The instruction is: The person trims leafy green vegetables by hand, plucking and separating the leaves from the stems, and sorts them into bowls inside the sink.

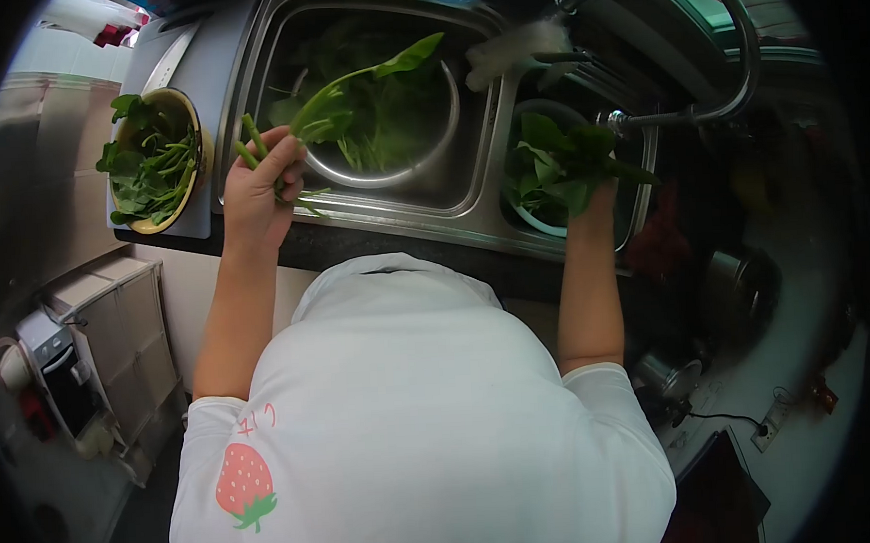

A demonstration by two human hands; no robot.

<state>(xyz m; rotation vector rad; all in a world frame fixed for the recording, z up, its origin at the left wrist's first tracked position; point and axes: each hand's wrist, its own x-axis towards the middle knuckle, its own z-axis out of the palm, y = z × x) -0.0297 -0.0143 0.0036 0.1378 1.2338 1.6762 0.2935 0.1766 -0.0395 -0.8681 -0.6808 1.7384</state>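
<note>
A narrow kitchen is filled along its far side by a tabletop (356, 241), whose dark near edge is faced by the person. A steel double sink (493, 152) is set into it. At the left, below tabletop level, a pale cupboard (127, 333) is placed. The tabletop's left end is covered by a grey chopping board (222, 67) laid against the sink's left edge. The sink's far right corner is overhung by a curved metal tap (750, 44).

The larger left compartment is largely taken up by a round metal basin (455, 106), in which loose greens (380, 128) are held. In the smaller right compartment a pale basin (540, 226) is heaped with leafy greens (547, 160). On the board's near left corner a yellow-rimmed bowl (198, 136) is filled with cut leaves (150, 182); a knife (173, 60) is laid beyond it, toward the far edge.

By the left hand (273, 172), above the sink's near left corner, a few green stems (325, 97) are gripped between curled fingers, one long leaf being stretched over the metal basin. The right hand (601, 182) is mostly covered by the leafy greens; how far it is closed cannot be told.
</note>
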